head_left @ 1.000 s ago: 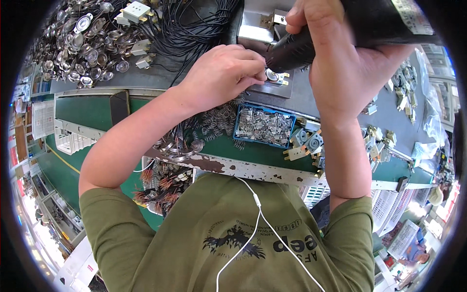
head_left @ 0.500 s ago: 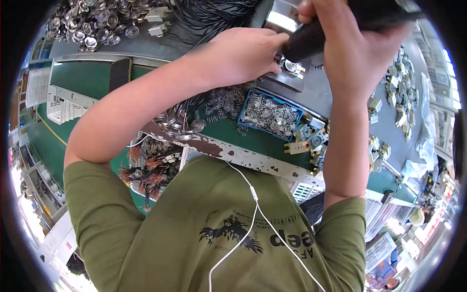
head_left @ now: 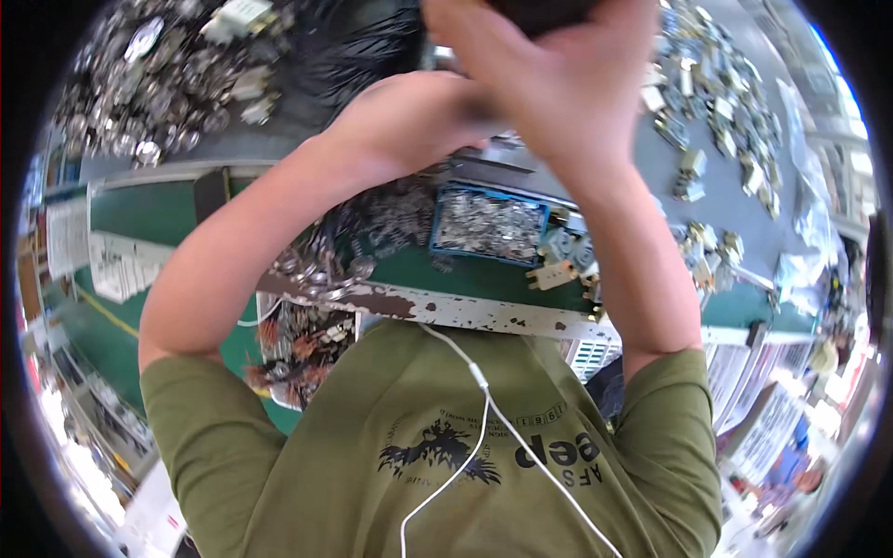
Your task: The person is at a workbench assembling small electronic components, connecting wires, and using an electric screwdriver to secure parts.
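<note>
My right hand is wrapped round a dark, thick-bodied handheld tool at the top edge, most of it out of the picture. My left hand reaches in from the left, close beside the right wrist. Its fingers are smeared by motion and partly covered by the right hand, so what they touch cannot be made out. Below both hands shows the edge of a metal block fixture. Just nearer to me, a blue tray holds many small metal clips.
Round metal caps heap at the far left, beside black cables. Coil springs lie left of the tray. Switch-like blocks sit right of it, with more pale blocks farther right. A chipped white rail runs before me.
My view has shifted, so the bench appears lower and more level. The right hand with its tool now appears farther left, over the left fingers and the fixture.
</note>
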### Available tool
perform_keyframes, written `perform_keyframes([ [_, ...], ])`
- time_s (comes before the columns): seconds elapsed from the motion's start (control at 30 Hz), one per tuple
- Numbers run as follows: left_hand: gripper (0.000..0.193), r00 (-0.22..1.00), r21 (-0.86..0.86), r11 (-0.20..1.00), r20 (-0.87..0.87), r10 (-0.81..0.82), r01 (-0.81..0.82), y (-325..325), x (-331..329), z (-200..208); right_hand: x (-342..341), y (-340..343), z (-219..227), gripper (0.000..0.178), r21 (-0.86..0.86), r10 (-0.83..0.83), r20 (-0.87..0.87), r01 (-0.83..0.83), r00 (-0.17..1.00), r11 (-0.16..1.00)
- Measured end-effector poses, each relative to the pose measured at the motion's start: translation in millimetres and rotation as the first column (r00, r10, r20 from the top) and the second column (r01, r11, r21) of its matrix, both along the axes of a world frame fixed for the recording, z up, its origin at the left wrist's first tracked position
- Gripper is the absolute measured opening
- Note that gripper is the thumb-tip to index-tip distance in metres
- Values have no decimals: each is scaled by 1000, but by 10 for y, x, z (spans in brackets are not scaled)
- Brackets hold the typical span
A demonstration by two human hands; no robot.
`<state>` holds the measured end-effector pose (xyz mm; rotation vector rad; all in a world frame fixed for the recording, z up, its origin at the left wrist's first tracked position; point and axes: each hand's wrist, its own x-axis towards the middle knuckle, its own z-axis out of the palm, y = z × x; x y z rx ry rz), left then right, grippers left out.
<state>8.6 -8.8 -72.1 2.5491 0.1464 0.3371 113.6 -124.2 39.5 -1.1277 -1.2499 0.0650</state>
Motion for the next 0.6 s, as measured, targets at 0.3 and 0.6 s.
perform_keyframes([
  [0.3, 32, 958, 245, 938, 90, -274, 245, -176, 37, 510, 506, -415, 315, 46, -51, -174, -171, 168, 970, 984],
  [0.6, 34, 962, 429, 875, 47, -269, 224, -119, -167, 579, 1126, -917, -57, 63, 440, -626, 283, 481, 727, 758],
])
